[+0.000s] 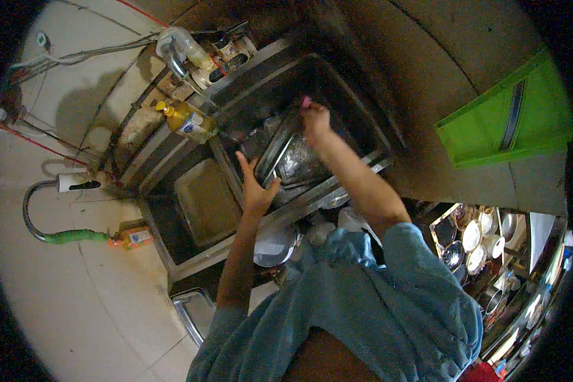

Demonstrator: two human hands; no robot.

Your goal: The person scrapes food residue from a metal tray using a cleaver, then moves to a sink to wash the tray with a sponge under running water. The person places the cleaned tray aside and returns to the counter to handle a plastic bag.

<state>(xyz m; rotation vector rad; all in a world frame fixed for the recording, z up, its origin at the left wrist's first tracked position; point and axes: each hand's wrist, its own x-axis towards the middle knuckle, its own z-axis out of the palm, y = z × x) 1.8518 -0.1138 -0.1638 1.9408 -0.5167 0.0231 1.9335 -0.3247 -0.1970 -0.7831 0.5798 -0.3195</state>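
A rectangular metal tray [278, 152] is tilted up on its edge inside the deep right basin of a sink [310, 59]. Its near end rests in my left hand [259, 195], thumb and fingers spread around it. My right hand [317, 123], slightly blurred, grips a small pink scrubber [306, 101] at the tray's far end. My fist hides much of the scrubber. Below the tray, other shiny ware lies in the basin, too dark to name exactly.
A yellow pump bottle [191, 125] stands on the sink's back ledge, near a faucet [174, 62]. The left basin holds a brownish rectangular tub [209, 203]. At left are an orange bottle [131, 237] and a green-wrapped spout [74, 236]. A dish rack [472, 238] stands at right.
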